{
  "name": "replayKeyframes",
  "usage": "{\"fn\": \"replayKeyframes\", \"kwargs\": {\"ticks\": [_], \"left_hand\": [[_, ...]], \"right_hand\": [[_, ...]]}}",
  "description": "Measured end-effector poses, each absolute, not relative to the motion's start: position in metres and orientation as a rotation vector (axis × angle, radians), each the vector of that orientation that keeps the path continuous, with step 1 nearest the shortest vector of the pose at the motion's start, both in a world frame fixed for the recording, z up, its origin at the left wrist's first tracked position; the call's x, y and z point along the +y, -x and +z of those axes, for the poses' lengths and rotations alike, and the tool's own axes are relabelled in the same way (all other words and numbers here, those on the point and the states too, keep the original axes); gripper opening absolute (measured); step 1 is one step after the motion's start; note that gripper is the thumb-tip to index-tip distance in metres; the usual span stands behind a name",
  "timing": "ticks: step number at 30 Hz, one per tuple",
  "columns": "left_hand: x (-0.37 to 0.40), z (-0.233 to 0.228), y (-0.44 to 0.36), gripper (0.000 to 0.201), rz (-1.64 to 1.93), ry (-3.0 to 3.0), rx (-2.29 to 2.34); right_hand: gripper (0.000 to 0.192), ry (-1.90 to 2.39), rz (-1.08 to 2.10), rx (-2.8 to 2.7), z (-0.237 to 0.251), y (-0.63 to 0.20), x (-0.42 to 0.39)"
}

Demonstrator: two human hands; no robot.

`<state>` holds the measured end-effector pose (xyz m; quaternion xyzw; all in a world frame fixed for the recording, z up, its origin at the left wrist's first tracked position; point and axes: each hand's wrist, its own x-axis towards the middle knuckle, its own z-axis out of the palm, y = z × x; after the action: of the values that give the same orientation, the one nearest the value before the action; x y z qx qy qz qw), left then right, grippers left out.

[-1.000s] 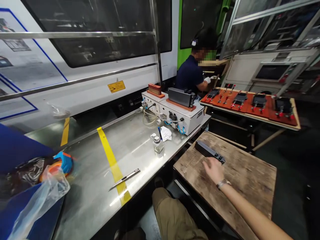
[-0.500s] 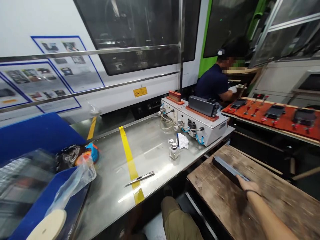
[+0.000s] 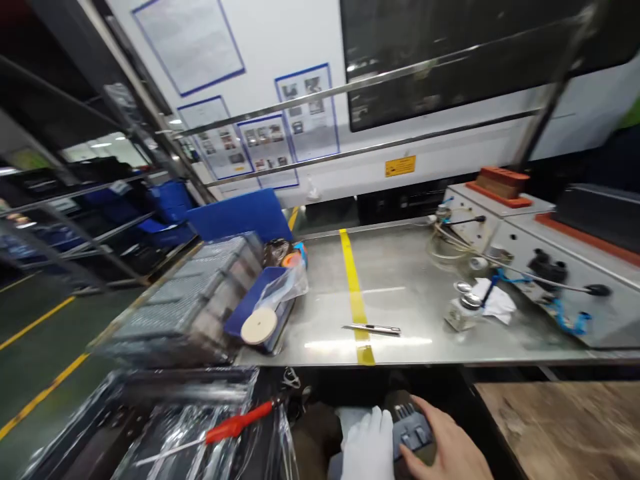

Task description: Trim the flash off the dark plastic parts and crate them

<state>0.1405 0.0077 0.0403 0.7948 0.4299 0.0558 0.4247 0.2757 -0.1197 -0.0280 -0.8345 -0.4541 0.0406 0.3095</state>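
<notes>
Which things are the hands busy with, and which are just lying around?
In hand:
- dark part with buttons, held low in front of the bench
- gloved left hand on it
- bare right hand on it

Lying about:
- knife on the steel table
- small jar
- white cloth
- red-handled screwdriver
- round white disc

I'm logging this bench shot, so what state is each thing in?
Left hand: white-gloved, holding the dark buttoned part.
Right hand: bare, gripping the same part.
Utility knife: lying flat across the yellow tape line.
Red-handled screwdriver: lying on clear plastic.
White disc: resting on the blue tray.
Small jar: upright, capped.
</notes>
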Motion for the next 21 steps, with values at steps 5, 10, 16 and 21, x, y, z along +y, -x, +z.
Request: {"fn": "replayKeyframes", "kwargs": {"ticks": [5, 10, 16, 21], "left_hand": [[0.035, 0.056, -0.106, 0.039, 0.046, -1.706, 1.123], [0.048, 0.082, -0.055, 0.048, 0.379, -1.173, 0.990], [0.047, 0.091, -0.046, 0.049, 0.476, -1.071, 0.941], [0.045, 0.102, -0.044, 0.034, 0.539, -1.035, 0.987]], "right_hand": [[0.048, 2.090, 0.378, -1.591, 0.016, -0.303, -0.042], [0.009, 2.352, 0.318, -1.690, 0.028, -0.384, 0.037], [0.013, 2.469, 0.275, -1.812, 0.026, -0.398, 0.066], [0.035, 2.606, 0.387, -1.502, 0.046, -0.414, 0.056]]}}
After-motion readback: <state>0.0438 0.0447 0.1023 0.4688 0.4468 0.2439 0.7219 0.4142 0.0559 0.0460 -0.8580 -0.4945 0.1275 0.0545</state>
